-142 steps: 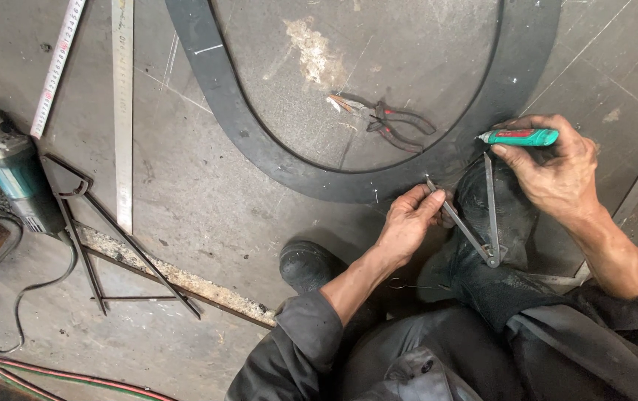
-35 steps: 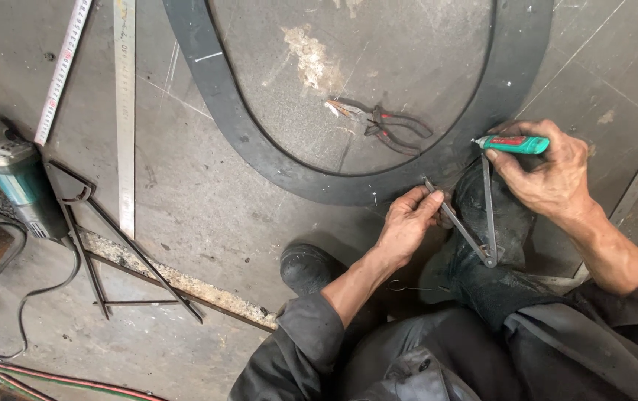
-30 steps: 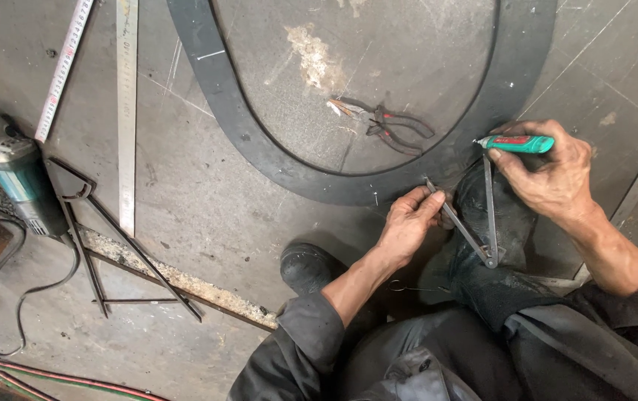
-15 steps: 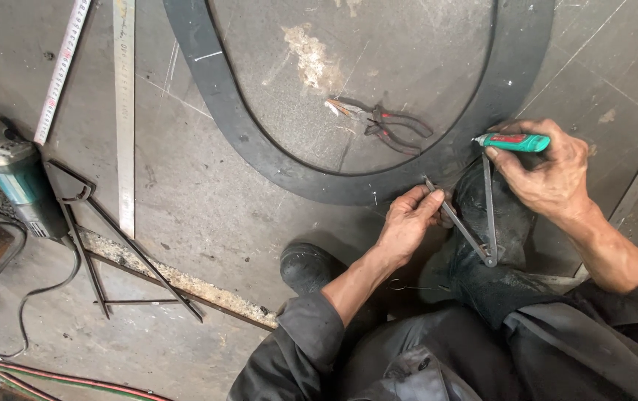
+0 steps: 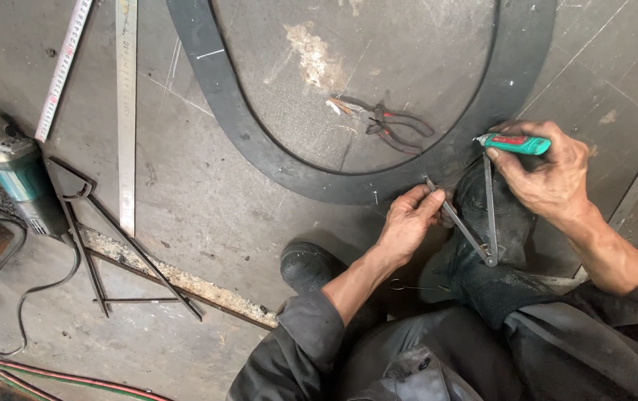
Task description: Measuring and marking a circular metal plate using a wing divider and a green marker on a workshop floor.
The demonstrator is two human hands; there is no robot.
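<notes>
A wide, dark curved metal band [image 5: 207, 96] lies flat on the grey metal floor. My left hand [image 5: 408, 223] pinches one leg of a metal divider [image 5: 475, 230] near the band's lower edge. My right hand [image 5: 545, 174] holds a green-handled marking tool [image 5: 516, 143] and also rests on the divider's other leg, at the band's right side. The divider's hinge points back toward my knee.
Red-handled pliers [image 5: 382, 126] lie inside the band's curve. A steel ruler [image 5: 125, 111] and a tape measure strip [image 5: 62, 67] lie at upper left. An angle grinder [image 5: 14, 174] with its cable sits at far left, beside thin bent rods [image 5: 111, 245]. My black boot [image 5: 311, 267] is below.
Almost nothing differs. My right hand with the green tool has shifted very slightly on the band; my left hand stays on the divider leg.
</notes>
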